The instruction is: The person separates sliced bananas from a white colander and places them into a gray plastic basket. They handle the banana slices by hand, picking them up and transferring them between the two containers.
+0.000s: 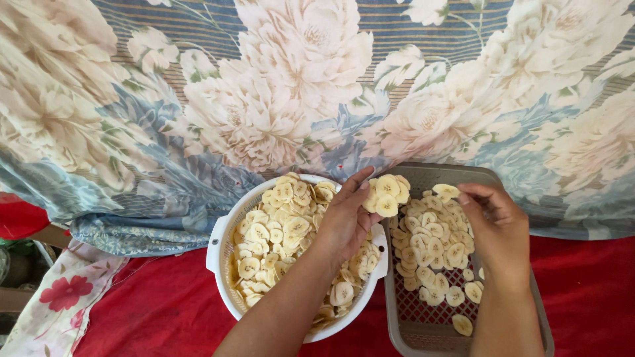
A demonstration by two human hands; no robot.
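Red cloth carries a white basket of banana slices. Right of it, over a grey tray, the left hand pinches several slices; the right hand pinches one.

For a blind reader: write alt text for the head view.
A left hand holds a few banana slices over a white colander full of slices, while the right hand lays slices in a grey tray. Both sit on red cloth before floral fabric.
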